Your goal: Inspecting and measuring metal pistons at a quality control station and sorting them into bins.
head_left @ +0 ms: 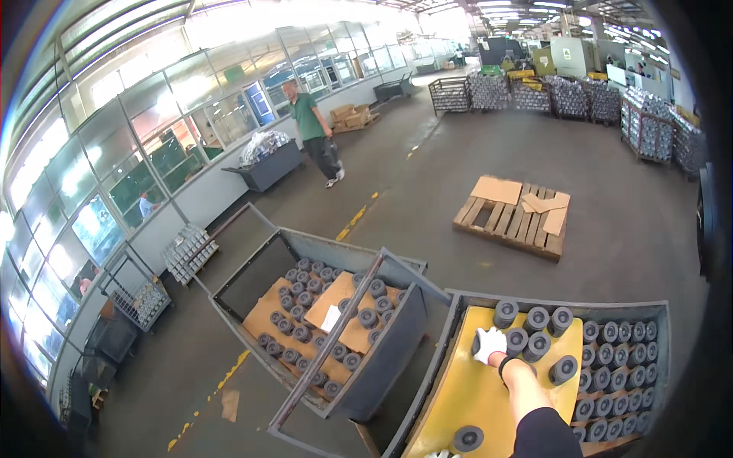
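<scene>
My right hand [490, 345], in a white glove with a dark band at the wrist, is closed round a dark grey cylindrical part that its fingers mostly cover. It reaches over a yellow board [447, 389] laid across part of a grey metal bin [561, 308]. Close by on the board stand several like parts, among them a cylinder with a ringed top [517, 341] and a separate cylinder [563, 370]. Only the glove tips of my left hand [443, 454] show at the lower edge, beside another grey cylinder [468, 438]; its fingers are mostly hidden.
Rows of cylinders [615, 378] fill the bin's right side. Left of it stands a grey cart [382, 370] with more cylinders on cardboard and a slanting handle rail [336, 336]. A wooden pallet [504, 217] lies ahead. A person [309, 126] in green walks by the windows.
</scene>
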